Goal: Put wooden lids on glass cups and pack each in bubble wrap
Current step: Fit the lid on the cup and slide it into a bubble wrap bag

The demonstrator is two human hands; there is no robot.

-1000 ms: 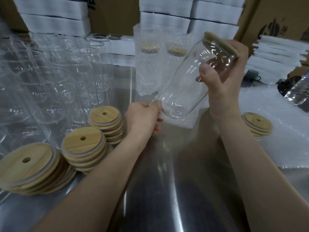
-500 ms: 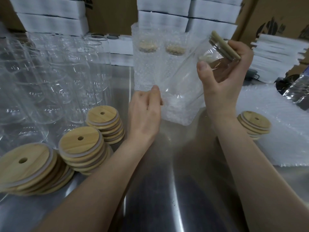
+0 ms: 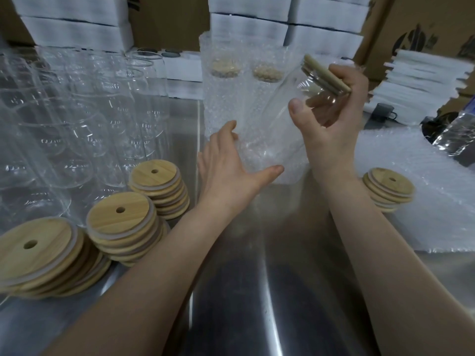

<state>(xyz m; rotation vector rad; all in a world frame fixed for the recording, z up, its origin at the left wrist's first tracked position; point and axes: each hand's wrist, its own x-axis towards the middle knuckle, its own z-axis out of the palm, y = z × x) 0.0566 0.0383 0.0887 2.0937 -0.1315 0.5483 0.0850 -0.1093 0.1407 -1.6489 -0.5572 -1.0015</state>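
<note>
Shiny stainless steel table (image 3: 282, 291), with flat white boxes (image 3: 246, 24) and brown cardboard cartons (image 3: 424, 27) stacked along the back. The left side is packed with rows of bare clear glass cups (image 3: 84, 119), and in front of them sit three stacks of round wooden lids with a small hole in each (image 3: 120, 219). A shorter stack of the same lids (image 3: 388, 186) sits on the right, at the edge of a pile of flat white bubble wrap sheets (image 3: 411, 201). Two cups already wrapped in bubble wrap (image 3: 223, 98) stand upright at the back middle.

The right hand (image 3: 331, 129) grips a clear glass cup (image 3: 285, 98) held above the table and tilted. Its wooden lid (image 3: 326, 75) is on and points up and right; the thumb is on the glass and the fingers curl round the lid end. The cup's bottom end sits in a clear bubble wrap sleeve (image 3: 270, 155). The left hand (image 3: 226, 165) is spread flat, fingers straight, touching that sleeve at the bottom end without gripping it.
</note>
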